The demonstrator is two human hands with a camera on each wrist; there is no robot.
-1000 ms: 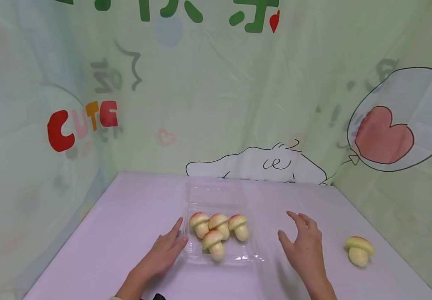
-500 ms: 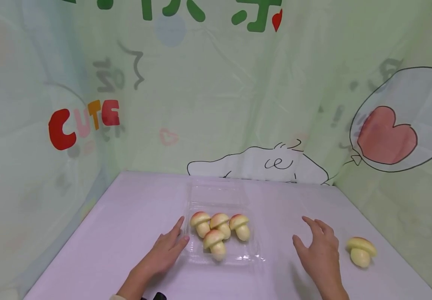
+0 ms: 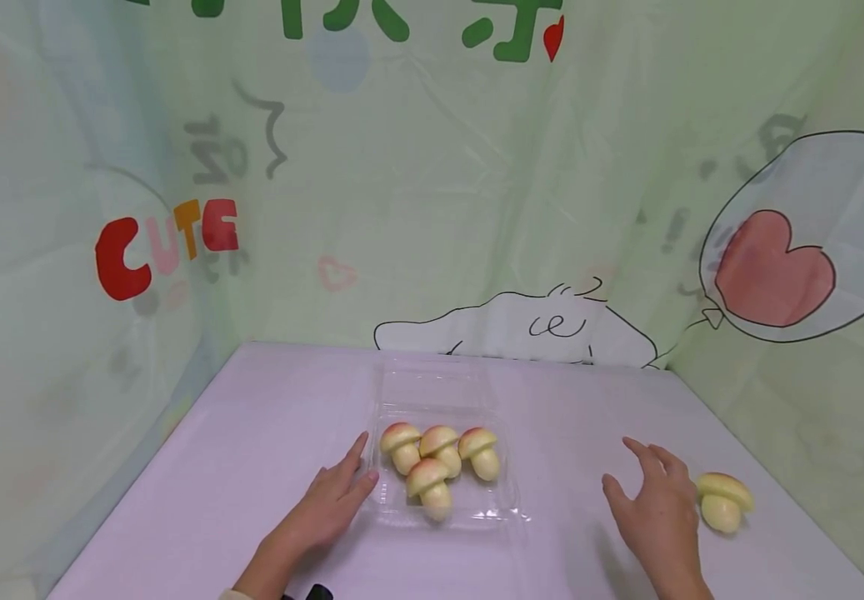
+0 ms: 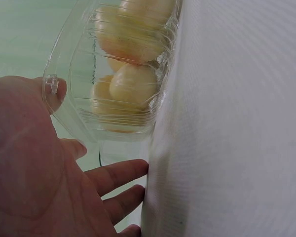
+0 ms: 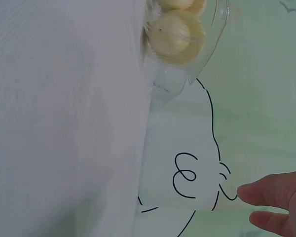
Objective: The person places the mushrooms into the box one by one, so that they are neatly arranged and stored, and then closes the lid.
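Several mushroom-shaped pieces (image 3: 429,487), cream with yellow and reddish caps, lie in a clear plastic box (image 3: 472,507) at mid-table. Its lid (image 3: 432,387) is folded back away from me. My left hand (image 3: 324,507) rests at the box's left side, fingers extended; in the left wrist view the thumb tip (image 4: 56,96) overlaps the box's corner. My right hand (image 3: 656,517) hovers over the table with fingers spread and nothing in them. Just right of it stands a lone mushroom-shaped piece (image 3: 724,504), partly overlapped by the hand's edge in the head view.
A pale tabletop (image 3: 252,442) runs back to a printed green curtain (image 3: 432,183) that also encloses the left and right sides. A small black object (image 3: 319,592) shows at the near edge, beside the left forearm.
My right hand has moved rightward, away from the box and up to the lone mushroom-shaped piece. The left hand and the box have stayed in place.
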